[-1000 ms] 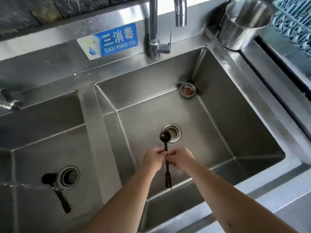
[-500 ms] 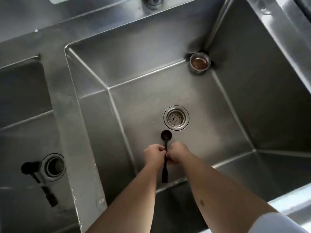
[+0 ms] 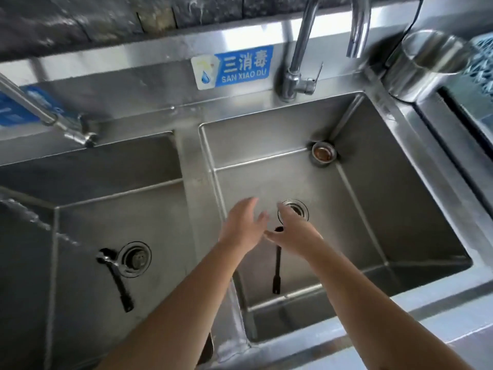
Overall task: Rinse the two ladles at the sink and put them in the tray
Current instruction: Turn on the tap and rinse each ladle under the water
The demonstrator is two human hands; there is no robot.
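Observation:
A black ladle lies in the right sink basin, its handle pointing toward me and its bowl mostly hidden under my hands near the drain. My left hand and my right hand hover just over it with fingers spread, and neither grips it. A second black ladle lies on the floor of the left basin, its bowl beside that basin's drain. A corner of the blue lattice tray shows at the far right.
A gooseneck faucet stands behind the right basin; another tap reaches over the left one. A small steel cup with brown liquid sits in the right basin's back corner. A steel pot stands on the counter by the tray.
Both hands were pinched on the ladle's handle; now they have opened and let it go. The ladle lies in the right basin. The view has tilted back up toward the faucets.

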